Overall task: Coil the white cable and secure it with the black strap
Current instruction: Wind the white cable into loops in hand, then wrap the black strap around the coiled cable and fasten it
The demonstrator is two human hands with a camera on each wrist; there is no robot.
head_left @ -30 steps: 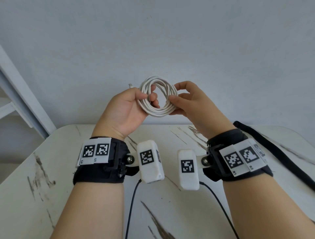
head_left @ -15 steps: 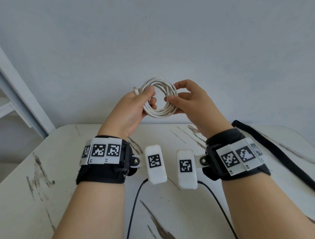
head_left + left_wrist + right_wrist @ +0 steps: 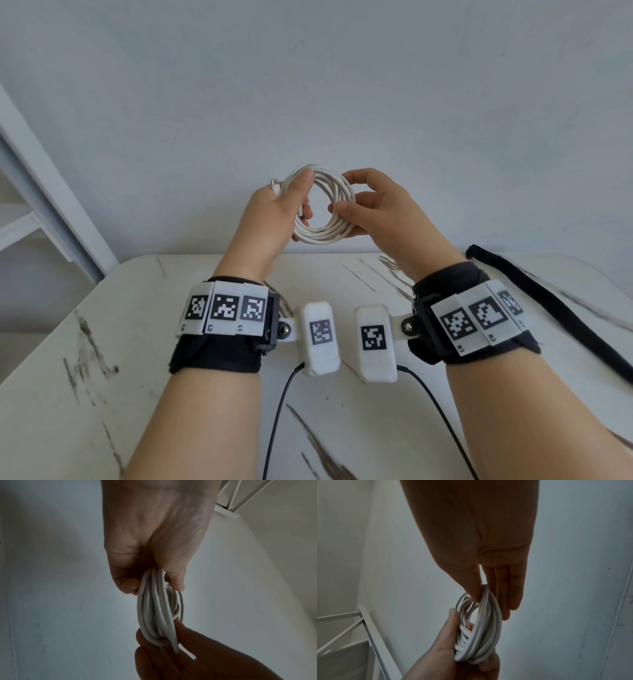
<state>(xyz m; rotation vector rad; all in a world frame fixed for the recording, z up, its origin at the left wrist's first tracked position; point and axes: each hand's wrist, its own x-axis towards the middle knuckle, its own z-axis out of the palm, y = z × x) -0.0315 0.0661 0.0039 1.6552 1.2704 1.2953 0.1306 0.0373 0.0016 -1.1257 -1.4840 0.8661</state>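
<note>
So from where I'm sitting, the white cable [image 3: 322, 209] is already wound into a tidy round coil of several smooth, rubbery-looking loops, held up in the air in the middle of the head view, in front of a plain pale wall [image 3: 342, 85]. My left hand [image 3: 274, 212] has its fingers and thumb wrapped round the left side of the coil, thumb lying up along the loops, and a small metal-tipped plug [image 3: 274, 185] pokes out just left of that thumb. In the left wrist view the strands bunch together where the left hand [image 3: 154, 540] clamps them. My right hand [image 3: 380, 209] pinches the right side of the coil between thumb and fingers; the right wrist view shows the thumb on the inside of the ring and the long fingers [image 3: 513, 588] lying fairly straight along the outside. The black strap [image 3: 555, 308] is a long, flat, matte fabric band lying loose on the white marble-patterned table [image 3: 102, 377], running diagonally down the right edge of the frame, well apart from the cable. A white metal rack [image 3: 41, 192] sits at the left edge.
</note>
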